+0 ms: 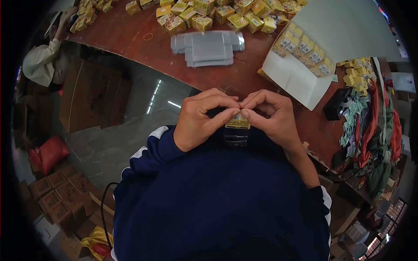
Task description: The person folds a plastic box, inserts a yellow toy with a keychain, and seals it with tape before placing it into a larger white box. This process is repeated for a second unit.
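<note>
My left hand [202, 115] and my right hand [272, 114] meet in front of my chest, thumbs and forefingers pinched together at nearly the same spot. Between and just below the fingertips shows a small clear plastic pack [236, 138] with a yellow printed panel [237, 122]. Both hands grip it at the upper end, which the fingers hide. Beyond my hands, a flattened clear plastic box [209, 48] lies on the red-brown table [143, 52].
Many small yellow boxes [202, 22] are heaped along the far side. An open white carton [289, 71] at right holds rows of them. Strips of cloth [370, 126] hang farther right. Brown cartons [89, 95] stand left, where another person's sleeve [39, 63] shows.
</note>
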### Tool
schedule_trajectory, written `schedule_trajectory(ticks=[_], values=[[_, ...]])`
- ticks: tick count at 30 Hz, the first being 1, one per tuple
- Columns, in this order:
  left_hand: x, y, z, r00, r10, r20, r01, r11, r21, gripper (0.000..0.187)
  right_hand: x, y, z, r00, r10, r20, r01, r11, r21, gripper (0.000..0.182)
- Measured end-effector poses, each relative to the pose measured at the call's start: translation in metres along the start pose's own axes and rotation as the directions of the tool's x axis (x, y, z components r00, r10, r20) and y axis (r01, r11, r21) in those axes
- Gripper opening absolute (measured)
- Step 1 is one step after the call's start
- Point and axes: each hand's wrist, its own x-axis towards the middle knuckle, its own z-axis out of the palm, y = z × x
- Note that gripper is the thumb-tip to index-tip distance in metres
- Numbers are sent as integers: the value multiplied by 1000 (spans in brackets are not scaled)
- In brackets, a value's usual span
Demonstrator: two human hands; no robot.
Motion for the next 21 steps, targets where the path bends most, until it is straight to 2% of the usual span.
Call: schedule_trajectory(ticks=[5, 7, 10, 14, 17, 19, 21], values=[[1, 3, 2, 998, -52, -30, 52, 999, 11, 6, 3, -4, 0, 1000, 21, -8, -21, 1000, -8, 8], [2, 7, 2, 996, -87, -34, 88, 996, 29, 6, 3, -6, -1, 999, 38, -23, -40, 996, -74, 8], [0, 3, 3, 998, -49, -29, 49, 999, -14, 5, -1, -5, 0, 999, 37, -20, -38, 998, -55, 7], [-5, -1, 3, 997, -70, -10, 69, 996, -57, 6, -7, 2, 2, 999, 43, -33, -44, 998, -34, 7], [-12, -7, 4, 999, -33, 10, 34, 996, -78, 8, -12, 14, -4, 1000, -14, 16, 14, 1000, -19, 6], [-17, -13, 4, 999, 21, 30, -16, 991, -135, 12, -14, 30, -8, 962, -265, 58, 271, 952, -145, 9], [-22, -18, 4, 998, 27, 59, -17, 988, -156, 17, -18, 38, -10, 953, -299, 45, 302, 944, -135, 10]])
